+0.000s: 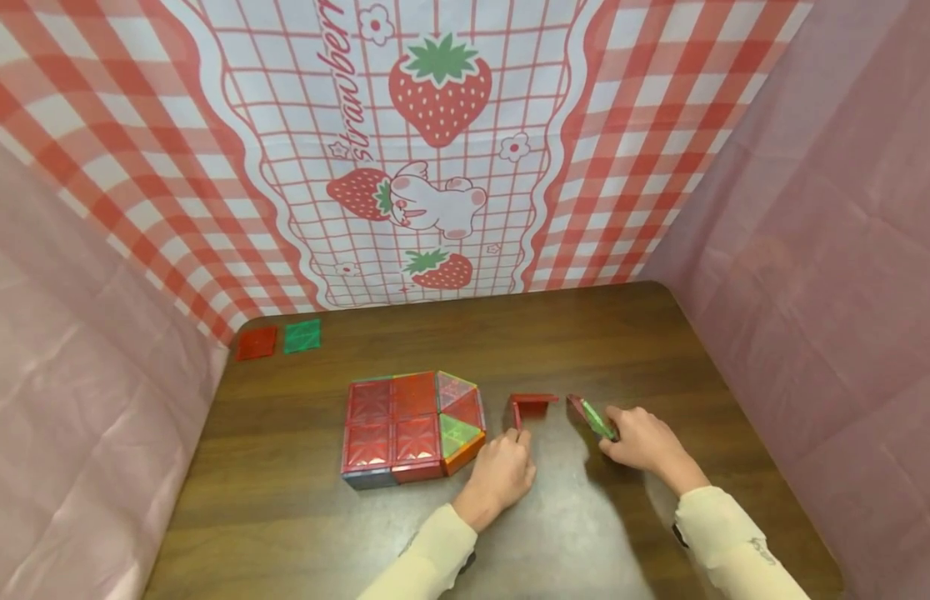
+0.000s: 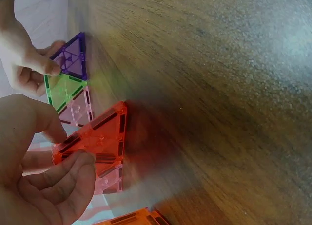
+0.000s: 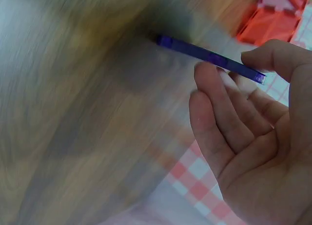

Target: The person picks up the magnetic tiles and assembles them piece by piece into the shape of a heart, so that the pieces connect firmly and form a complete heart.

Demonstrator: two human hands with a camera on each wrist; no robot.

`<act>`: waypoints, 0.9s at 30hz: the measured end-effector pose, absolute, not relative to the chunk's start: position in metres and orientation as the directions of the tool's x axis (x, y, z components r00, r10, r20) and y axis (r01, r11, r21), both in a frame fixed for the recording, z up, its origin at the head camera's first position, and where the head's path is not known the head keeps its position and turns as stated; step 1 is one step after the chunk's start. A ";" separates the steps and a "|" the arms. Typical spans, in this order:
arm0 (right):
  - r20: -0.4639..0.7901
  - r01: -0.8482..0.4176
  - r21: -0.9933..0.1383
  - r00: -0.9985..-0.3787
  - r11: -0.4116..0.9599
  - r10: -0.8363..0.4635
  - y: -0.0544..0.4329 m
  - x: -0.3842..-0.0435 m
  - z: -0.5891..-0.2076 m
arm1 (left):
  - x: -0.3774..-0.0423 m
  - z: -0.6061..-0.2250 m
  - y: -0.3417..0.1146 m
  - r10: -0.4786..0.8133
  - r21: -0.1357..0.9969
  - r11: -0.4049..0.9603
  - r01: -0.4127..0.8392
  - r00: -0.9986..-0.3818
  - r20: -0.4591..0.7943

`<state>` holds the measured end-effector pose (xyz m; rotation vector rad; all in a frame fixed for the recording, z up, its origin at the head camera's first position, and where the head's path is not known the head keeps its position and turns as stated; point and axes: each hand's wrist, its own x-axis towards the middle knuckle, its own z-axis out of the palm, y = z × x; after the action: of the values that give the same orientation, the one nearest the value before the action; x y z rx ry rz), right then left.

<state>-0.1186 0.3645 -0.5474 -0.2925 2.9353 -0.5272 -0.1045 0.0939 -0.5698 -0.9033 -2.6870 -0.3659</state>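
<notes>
My left hand [image 1: 502, 471] pinches a red triangular magnetic tile [image 2: 105, 137] between thumb and fingers. A pink tile [image 2: 111, 180] joins its edge, and the pair stands bent at an angle on the table. Over on the right, my right hand [image 1: 645, 442] pinches a strip of triangular tiles near its purple tile [image 2: 73, 59]. Green [image 2: 63, 91] and pink [image 2: 78, 110] triangles continue that strip towards the red pair, with a small gap between them in the head view. Edge-on in the right wrist view, the purple tile [image 3: 212, 58] lies between thumb and fingertips.
Left of my left hand stands a low block of tiles [image 1: 371, 446], with red squares on top and a pointed right end of triangles. Single red [image 1: 257, 342] and green [image 1: 303, 336] square tiles lie at the table's far left corner. Cloth walls surround the wooden table [image 1: 285, 533].
</notes>
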 end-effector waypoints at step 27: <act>0.000 -0.141 -0.523 -0.986 0.840 -0.165 0.305 -0.133 -0.562 | -0.118 -0.564 0.104 0.487 0.100 0.833 0.545 -0.806 0.336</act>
<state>-0.1334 0.3053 -0.5623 -0.2474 2.9705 -0.8395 -0.1180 0.1036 -0.5642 -0.7838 -2.7165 -0.2765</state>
